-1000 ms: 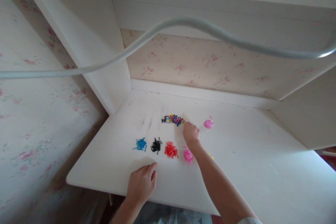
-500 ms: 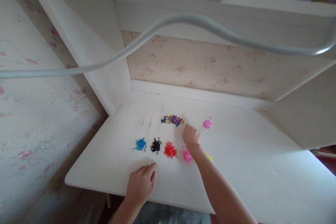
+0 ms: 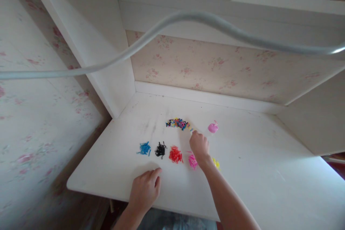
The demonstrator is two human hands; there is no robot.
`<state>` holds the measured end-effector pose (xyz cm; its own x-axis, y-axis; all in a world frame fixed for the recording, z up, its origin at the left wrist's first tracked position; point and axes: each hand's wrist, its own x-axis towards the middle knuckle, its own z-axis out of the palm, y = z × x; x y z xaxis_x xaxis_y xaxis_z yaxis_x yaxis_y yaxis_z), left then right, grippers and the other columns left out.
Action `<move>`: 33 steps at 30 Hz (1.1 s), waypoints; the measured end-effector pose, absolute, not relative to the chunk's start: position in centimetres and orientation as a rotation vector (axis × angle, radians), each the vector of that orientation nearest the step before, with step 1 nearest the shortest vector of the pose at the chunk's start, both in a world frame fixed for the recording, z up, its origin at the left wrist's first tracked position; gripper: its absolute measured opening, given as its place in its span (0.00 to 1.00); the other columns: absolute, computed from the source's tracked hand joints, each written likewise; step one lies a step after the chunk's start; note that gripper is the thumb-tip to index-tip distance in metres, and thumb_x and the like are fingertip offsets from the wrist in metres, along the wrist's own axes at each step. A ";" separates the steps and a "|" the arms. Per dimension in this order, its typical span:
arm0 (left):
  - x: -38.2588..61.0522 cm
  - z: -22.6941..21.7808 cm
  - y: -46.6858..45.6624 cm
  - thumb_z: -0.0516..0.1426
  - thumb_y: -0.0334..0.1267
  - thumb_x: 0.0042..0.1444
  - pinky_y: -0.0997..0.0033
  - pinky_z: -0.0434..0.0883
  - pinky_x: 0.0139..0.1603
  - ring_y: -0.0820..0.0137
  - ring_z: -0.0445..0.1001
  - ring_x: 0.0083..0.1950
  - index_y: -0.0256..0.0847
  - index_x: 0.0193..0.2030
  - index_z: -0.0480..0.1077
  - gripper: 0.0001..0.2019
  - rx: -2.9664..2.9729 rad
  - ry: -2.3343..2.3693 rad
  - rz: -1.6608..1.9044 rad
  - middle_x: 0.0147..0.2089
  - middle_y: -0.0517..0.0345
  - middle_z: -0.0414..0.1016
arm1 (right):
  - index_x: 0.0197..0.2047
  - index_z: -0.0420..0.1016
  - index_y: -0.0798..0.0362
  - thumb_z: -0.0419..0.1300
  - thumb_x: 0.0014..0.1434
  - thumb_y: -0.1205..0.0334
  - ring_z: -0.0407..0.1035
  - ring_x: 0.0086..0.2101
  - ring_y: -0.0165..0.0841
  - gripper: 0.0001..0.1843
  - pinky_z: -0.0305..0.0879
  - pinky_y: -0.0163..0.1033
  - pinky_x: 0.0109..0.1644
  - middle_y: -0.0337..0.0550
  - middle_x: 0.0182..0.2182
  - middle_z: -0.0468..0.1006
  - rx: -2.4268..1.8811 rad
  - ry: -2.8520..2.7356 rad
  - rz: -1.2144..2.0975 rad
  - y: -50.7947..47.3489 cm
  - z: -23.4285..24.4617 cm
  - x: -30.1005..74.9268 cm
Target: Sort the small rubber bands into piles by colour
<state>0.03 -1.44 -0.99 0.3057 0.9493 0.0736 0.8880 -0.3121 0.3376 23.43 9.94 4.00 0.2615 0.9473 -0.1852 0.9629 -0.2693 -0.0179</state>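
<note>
On the white desk (image 3: 258, 172) lies a mixed pile of small coloured bands (image 3: 177, 123). In front of it sit sorted heaps: blue (image 3: 145, 148), black (image 3: 160, 149), red (image 3: 175, 154), pink (image 3: 192, 161) and yellow (image 3: 216, 162), the last two partly hidden by my right arm. My right hand (image 3: 199, 145) hovers just right of the mixed pile, fingers pinched together; a tiny blue piece (image 3: 191, 129) lies at its fingertips, touching or not I cannot tell. My left hand (image 3: 145, 188) rests flat near the desk's front edge, fingers loosely curled, holding nothing.
A pink blob-like object (image 3: 212, 127) lies right of the mixed pile. A grey cable (image 3: 188, 19) arcs across the view close to the camera. White shelf walls (image 3: 107, 64) enclose the desk on the left and right; flowered wallpaper (image 3: 221, 68) backs it.
My right hand has drawn back a little from the mixed pile toward me and to the right. The left hand has stayed where it was.
</note>
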 end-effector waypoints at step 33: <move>0.2 -1.6 -1.2 0.51 0.31 0.59 0.73 0.71 0.33 0.70 0.78 0.33 0.45 0.45 0.72 0.12 2.446 1.659 0.464 0.35 0.59 0.80 | 0.48 0.73 0.44 0.46 0.68 0.57 0.76 0.28 0.34 0.15 0.53 0.32 0.27 0.41 0.28 0.81 2.451 2.055 -0.214 1.5 3.8 26.0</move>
<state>0.17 -1.24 -1.62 0.3408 0.9247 0.1695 0.8784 -0.3775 0.2931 25.97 1.54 3.84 0.1700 0.9836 -0.0606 0.9750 -0.1768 -0.1348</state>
